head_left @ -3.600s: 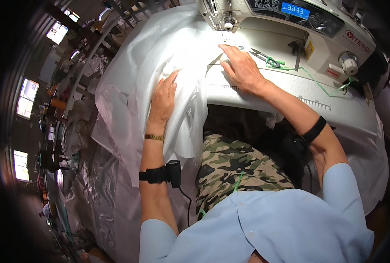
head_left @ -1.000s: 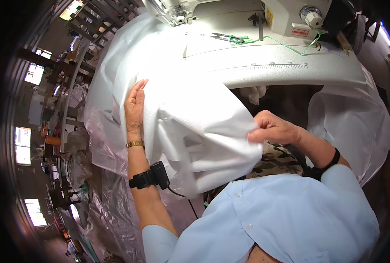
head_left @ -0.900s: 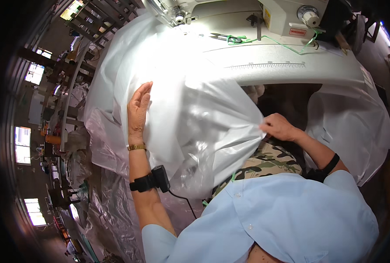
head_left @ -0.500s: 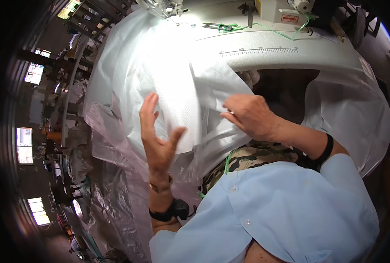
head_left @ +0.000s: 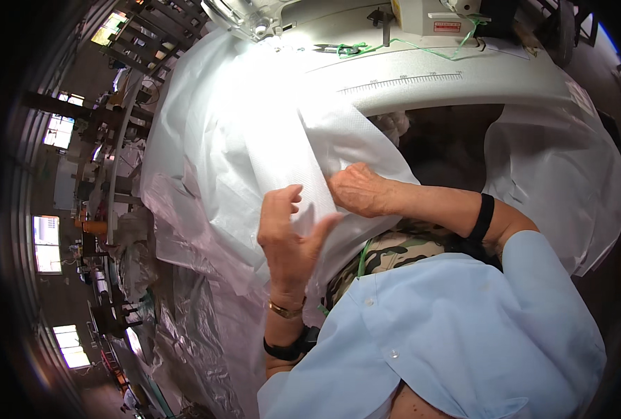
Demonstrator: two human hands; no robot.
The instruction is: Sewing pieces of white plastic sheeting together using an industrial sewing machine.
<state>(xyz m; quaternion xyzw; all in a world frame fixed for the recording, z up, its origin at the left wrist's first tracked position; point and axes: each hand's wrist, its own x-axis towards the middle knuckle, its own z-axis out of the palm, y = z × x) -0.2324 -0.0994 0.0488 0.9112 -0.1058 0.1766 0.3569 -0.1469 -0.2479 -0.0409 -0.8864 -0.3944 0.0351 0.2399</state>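
Observation:
A white woven plastic sheet (head_left: 216, 150) lies in folds over the sewing machine's table edge and hangs toward my lap. My right hand (head_left: 359, 190) is closed on a fold of it, fingers curled in and their tips hidden. Just left of that, my left hand (head_left: 287, 241) is open over the same sheet, thumb spread away from bent fingers. At the top, the sewing machine head (head_left: 247, 21) stands over the sheet's far end, where bright light washes out the detail.
Dark snips (head_left: 335, 49) with green cord lie on the pale machine bed (head_left: 520, 80), which bears a printed scale. More white sheeting (head_left: 555, 188) hangs at the right. Thin clear plastic (head_left: 206, 335) drapes at the lower left. Shelving and windows line the far left.
My left hand has moved right and down, closer to the right hand. My right hand has shifted left and slightly down, closing on the sheet. The view has shifted slightly.

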